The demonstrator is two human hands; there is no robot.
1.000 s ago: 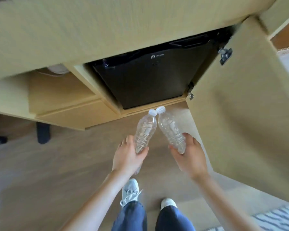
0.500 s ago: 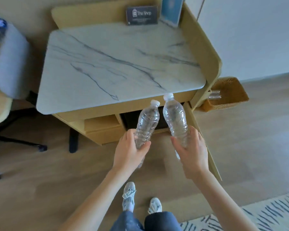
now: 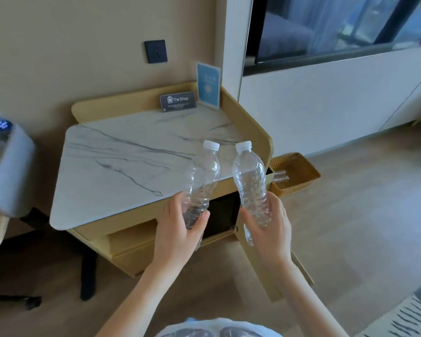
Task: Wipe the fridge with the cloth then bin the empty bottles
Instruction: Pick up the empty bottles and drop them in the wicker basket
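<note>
My left hand [image 3: 178, 229] grips a clear empty bottle [image 3: 203, 176] with a white cap, held upright and leaning slightly right. My right hand [image 3: 269, 229] grips a second clear empty bottle [image 3: 249, 181], also upright. Both bottles are held in front of the marble-topped cabinet [image 3: 122, 164]. The dark fridge [image 3: 223, 210] shows only as a strip under the top, between my hands. A woven basket bin [image 3: 299, 176] sits on the floor to the right of the cabinet, with a clear bottle lying inside. No cloth is in view.
The cabinet door [image 3: 272, 276] stands open below my right hand. A black sign [image 3: 178, 101] and a blue card [image 3: 208, 85] stand at the back of the top. A grey chair [image 3: 10, 171] is at left, a striped rug [image 3: 406, 317] at lower right.
The view has risen from the fridge front to above the cabinet top. Both hands have lifted the bottles higher, and the basket bin has come into sight at right.
</note>
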